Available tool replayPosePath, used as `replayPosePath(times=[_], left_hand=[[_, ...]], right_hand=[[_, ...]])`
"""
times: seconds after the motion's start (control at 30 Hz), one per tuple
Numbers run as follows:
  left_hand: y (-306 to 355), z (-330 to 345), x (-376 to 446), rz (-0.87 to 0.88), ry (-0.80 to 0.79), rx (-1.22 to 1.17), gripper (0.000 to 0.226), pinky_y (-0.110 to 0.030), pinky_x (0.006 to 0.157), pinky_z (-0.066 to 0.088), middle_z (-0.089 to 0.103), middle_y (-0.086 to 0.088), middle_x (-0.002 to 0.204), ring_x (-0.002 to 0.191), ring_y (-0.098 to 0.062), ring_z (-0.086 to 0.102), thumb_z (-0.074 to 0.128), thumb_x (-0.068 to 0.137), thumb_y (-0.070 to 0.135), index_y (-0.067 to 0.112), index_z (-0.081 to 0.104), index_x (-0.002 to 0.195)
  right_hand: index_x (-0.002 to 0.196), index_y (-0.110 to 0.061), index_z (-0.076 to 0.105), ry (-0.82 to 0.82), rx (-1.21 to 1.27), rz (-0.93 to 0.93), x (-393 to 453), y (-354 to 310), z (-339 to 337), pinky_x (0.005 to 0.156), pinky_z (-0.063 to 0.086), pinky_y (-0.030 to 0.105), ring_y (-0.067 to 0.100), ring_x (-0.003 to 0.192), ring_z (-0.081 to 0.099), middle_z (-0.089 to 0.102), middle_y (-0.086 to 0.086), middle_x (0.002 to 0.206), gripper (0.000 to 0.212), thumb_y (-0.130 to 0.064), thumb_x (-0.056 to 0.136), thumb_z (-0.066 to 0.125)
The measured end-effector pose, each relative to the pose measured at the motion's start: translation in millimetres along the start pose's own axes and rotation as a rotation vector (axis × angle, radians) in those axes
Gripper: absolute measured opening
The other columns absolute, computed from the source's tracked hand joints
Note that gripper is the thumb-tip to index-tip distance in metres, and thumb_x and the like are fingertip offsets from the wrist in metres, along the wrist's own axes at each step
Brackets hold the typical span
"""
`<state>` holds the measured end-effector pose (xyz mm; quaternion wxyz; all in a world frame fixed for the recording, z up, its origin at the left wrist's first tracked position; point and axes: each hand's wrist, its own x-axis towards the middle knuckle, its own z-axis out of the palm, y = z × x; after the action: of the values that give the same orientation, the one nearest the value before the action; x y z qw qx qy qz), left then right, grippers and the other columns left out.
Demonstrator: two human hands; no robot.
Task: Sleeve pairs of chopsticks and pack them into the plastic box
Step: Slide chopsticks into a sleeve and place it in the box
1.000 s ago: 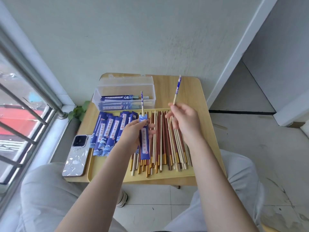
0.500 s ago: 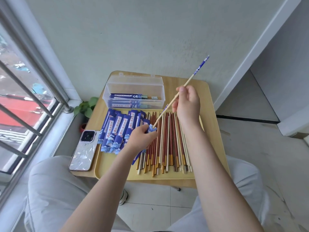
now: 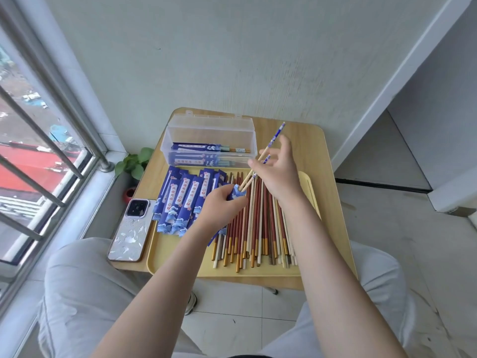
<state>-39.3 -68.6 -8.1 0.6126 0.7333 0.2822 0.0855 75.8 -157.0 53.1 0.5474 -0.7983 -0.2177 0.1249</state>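
My left hand [image 3: 221, 206] grips a blue paper sleeve [image 3: 238, 193] above the yellow tray [image 3: 180, 259]. My right hand [image 3: 277, 170] pinches a pale chopstick with a blue patterned top [image 3: 276, 134]; its lower end sits in the sleeve's mouth beside a second chopstick of the same kind. Loose red, gold-tipped and pale chopsticks [image 3: 258, 228] lie side by side on the tray's right half. Empty blue sleeves [image 3: 180, 200] are fanned out on its left half. The clear plastic box [image 3: 209, 130] stands open at the table's far side and holds a few sleeved pairs [image 3: 198, 151].
A phone in a white case [image 3: 131, 229] lies on the wooden table [image 3: 333, 192] left of the tray. A small potted plant [image 3: 134, 164] sits on the floor by the window bars [image 3: 51, 161]. The wall rises just behind the table, and my knees are under its front edge.
My right hand has lowered the patterned chopstick from upright and slid its tip into the sleeve held by my left hand. The sleeve has tilted from upright to slanting.
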Motion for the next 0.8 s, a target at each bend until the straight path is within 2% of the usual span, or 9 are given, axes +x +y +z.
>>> replayPosePath(times=[0.07, 0.13, 0.2, 0.27, 0.33, 0.43, 0.53, 0.63, 0.8], left_hand=[[-0.2, 0.8, -0.2, -0.009, 0.011, 0.017, 0.011, -0.038, 0.060, 0.039, 0.045, -0.002, 0.061, 0.058, -0.020, 0.042, 0.062, 0.080, 0.020, 0.015, 0.053, 0.075], [-2.0, 0.7, -0.2, -0.019, 0.023, 0.056, 0.011, -0.036, 0.060, 0.040, 0.046, -0.002, 0.061, 0.059, -0.020, 0.043, 0.063, 0.083, 0.016, 0.012, 0.055, 0.076], [-1.3, 0.6, -0.2, -0.022, 0.023, 0.087, 0.011, -0.036, 0.060, 0.039, 0.047, -0.002, 0.062, 0.059, -0.019, 0.043, 0.065, 0.083, 0.015, 0.009, 0.057, 0.078], [2.3, 1.1, 0.9, -0.020, 0.035, 0.103, 0.015, -0.034, 0.058, 0.038, 0.044, -0.001, 0.061, 0.057, -0.018, 0.041, 0.065, 0.084, 0.015, 0.011, 0.054, 0.074], [7.5, -0.2, 3.2, -0.013, 0.061, 0.120, 0.021, -0.033, 0.057, 0.036, 0.042, 0.000, 0.059, 0.056, -0.017, 0.039, 0.064, 0.085, 0.015, 0.014, 0.049, 0.070], [12.0, -6.1, 8.0, 0.007, 0.097, 0.158, 0.024, -0.029, 0.054, 0.034, 0.041, 0.003, 0.057, 0.051, -0.012, 0.037, 0.064, 0.085, 0.015, 0.015, 0.047, 0.067], [14.3, -14.5, 15.4, 0.027, 0.127, 0.214, 0.028, -0.027, 0.052, 0.029, 0.039, 0.005, 0.055, 0.049, -0.010, 0.033, 0.065, 0.085, 0.016, 0.017, 0.045, 0.064], [23.2, -25.0, 28.1, 0.042, 0.151, 0.421, 0.031, -0.028, 0.053, 0.028, 0.039, 0.003, 0.057, 0.052, -0.013, 0.034, 0.064, 0.087, 0.023, 0.018, 0.044, 0.064], [51.1, -50.5, 63.3, 0.065, 0.283, 0.799, 0.032, -0.026, 0.050, 0.026, 0.041, 0.005, 0.060, 0.056, -0.017, 0.041, 0.060, 0.088, 0.030, 0.020, 0.041, 0.065]], right_hand=[[0.159, -0.023, 0.009, 0.050, 0.063, -0.027, 0.9, 1.3, -2.5, 0.061, 0.047, 0.006, -0.007, 0.071, 0.062, 0.063, -0.004, 0.109, 0.091, -0.015, 0.092, 0.071], [0.160, -0.023, 0.006, 0.109, 0.058, -0.069, 4.2, 2.3, -5.8, 0.064, 0.051, 0.012, 0.002, 0.073, 0.067, 0.066, -0.006, 0.103, 0.089, -0.014, 0.095, 0.067], [0.157, -0.022, 0.024, 0.134, -0.048, -0.104, 8.2, 2.1, -8.1, 0.071, 0.051, 0.012, 0.004, 0.077, 0.066, 0.066, -0.009, 0.103, 0.070, -0.015, 0.098, 0.062], [0.137, -0.017, 0.056, 0.104, -0.148, -0.127, 11.5, 1.1, -6.6, 0.081, 0.051, 0.015, 0.004, 0.086, 0.064, 0.067, -0.008, 0.103, 0.036, -0.014, 0.101, 0.055], [0.117, -0.013, 0.070, 0.040, -0.196, -0.159, 11.3, 1.1, -1.6, 0.081, 0.047, 0.007, 0.012, 0.099, 0.065, 0.071, -0.005, 0.104, 0.025, -0.012, 0.103, 0.050], [0.127, -0.014, 0.066, 0.031, -0.147, -0.110, 13.1, 1.4, 6.3, 0.086, 0.050, 0.015, 0.015, 0.103, 0.067, 0.070, -0.003, 0.116, 0.029, -0.015, 0.105, 0.047], [0.128, -0.015, 0.061, 0.066, 0.000, 0.005, 18.7, -0.7, 5.4, 0.070, 0.061, 0.033, 0.013, 0.073, 0.071, 0.066, -0.007, 0.103, 0.027, -0.015, 0.105, 0.047], [0.112, -0.009, 0.070, 0.035, 0.033, 0.014, 25.4, -3.5, 3.0, 0.064, 0.062, 0.033, 0.018, 0.066, 0.074, 0.073, 0.009, 0.100, 0.022, -0.012, 0.104, 0.050], [0.118, -0.001, 0.069, 0.028, 0.338, 0.182, 44.8, -5.8, 4.8, 0.068, 0.062, 0.027, 0.024, 0.073, 0.076, 0.072, 0.010, 0.105, 0.022, -0.008, 0.101, 0.058]])
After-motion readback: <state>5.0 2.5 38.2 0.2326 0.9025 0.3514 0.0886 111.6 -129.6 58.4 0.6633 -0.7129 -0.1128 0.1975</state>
